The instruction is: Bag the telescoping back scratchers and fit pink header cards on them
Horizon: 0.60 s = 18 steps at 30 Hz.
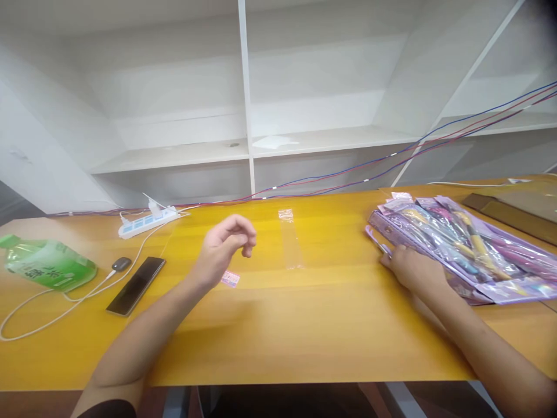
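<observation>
My left hand [226, 247] hovers over the middle-left of the table with its fingers loosely curled, and nothing shows in it. Beneath it lies a small pink printed label [230, 279]. To its right, a narrow clear plastic sleeve [291, 239] is flat on the wood. At the right, my right hand [413, 268] is closed around a slim purple pen [376, 239], blurred and partly hidden by the fingers. This hand is against the left front side of a purple box [394, 227], which is heaped with several pens in clear wrappers [461, 238].
On the left are a green bottle [50, 264] lying on its side, a dark phone [136, 286], a white cable and a power strip [148, 222]. Blue and red wires [326, 173] run along white shelving behind. A brown translucent packet [517, 215] lies far right.
</observation>
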Available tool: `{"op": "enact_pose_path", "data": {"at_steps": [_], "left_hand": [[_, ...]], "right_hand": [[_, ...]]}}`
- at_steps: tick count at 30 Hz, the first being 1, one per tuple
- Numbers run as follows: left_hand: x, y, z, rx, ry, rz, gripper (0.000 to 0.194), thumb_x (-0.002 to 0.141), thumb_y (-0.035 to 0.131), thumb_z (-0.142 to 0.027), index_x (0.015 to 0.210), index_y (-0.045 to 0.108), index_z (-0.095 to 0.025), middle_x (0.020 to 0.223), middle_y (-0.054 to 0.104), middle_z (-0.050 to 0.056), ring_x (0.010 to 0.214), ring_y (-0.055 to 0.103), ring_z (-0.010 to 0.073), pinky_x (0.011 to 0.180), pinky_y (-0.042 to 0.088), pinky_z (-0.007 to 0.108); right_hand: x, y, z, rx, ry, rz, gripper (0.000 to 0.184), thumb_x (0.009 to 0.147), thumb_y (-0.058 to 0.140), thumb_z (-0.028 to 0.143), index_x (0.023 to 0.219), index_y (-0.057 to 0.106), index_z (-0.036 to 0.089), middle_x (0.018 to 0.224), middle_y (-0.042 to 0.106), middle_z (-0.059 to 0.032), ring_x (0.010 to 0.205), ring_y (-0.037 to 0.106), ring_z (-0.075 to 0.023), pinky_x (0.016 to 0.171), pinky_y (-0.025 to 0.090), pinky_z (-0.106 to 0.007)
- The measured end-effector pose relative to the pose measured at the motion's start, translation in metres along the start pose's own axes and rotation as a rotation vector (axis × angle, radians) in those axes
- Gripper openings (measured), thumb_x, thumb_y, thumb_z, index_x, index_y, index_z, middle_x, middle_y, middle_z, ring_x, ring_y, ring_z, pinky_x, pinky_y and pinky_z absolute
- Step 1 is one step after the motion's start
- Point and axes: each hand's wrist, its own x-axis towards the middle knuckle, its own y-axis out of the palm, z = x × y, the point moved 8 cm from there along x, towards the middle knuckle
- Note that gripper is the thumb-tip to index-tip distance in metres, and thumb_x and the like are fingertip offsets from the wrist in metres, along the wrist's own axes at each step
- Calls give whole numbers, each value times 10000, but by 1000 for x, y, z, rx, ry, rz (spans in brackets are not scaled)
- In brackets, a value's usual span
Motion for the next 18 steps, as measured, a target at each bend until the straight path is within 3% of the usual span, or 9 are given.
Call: {"op": "enact_pose_path", "data": {"at_steps": [3,6,8,12,15,18], "left_hand": [[-5,21,69,5,-230,112,101,854,661,-220,936,682,-165,821,683,18,681,615,120,687,484,271],[-42,45,135,-22,-452,276,166,827,711,-297,898,659,-156,761,662,13,640,606,120,664,476,274],[-71,52,160,-56,-527,342,186,838,726,-316,902,649,-158,755,663,11,624,599,115,651,477,270],[-95,44,170,-103,-497,310,251,884,745,-384,908,639,-157,755,659,13,616,595,108,644,460,257],[-87,35,171,-213,-470,211,320,882,789,-432,962,653,-154,830,687,40,643,633,126,665,485,276],[-79,34,176,-366,-495,151,417,837,849,-451,1080,674,-161,1023,711,97,816,711,201,767,573,359]], "right_hand": [[11,16,5,5,-15,143,289,1043,544,330,810,622,177,761,652,-182,719,677,-308,692,403,-406],[17,27,17,18,-35,228,307,973,635,304,690,557,212,680,610,-92,628,602,-227,657,381,-346],[17,29,28,46,-58,253,314,921,669,269,648,524,214,650,583,-69,601,552,-197,641,357,-326],[-4,26,74,237,-209,335,267,933,586,241,683,496,216,650,596,-48,600,537,-171,640,372,-305],[-37,18,134,469,-383,407,253,1029,432,329,809,490,219,718,627,-23,672,599,-167,702,456,-287],[-71,2,201,665,-508,423,400,1084,325,554,955,506,221,772,626,-11,676,597,-169,687,482,-299]]}}
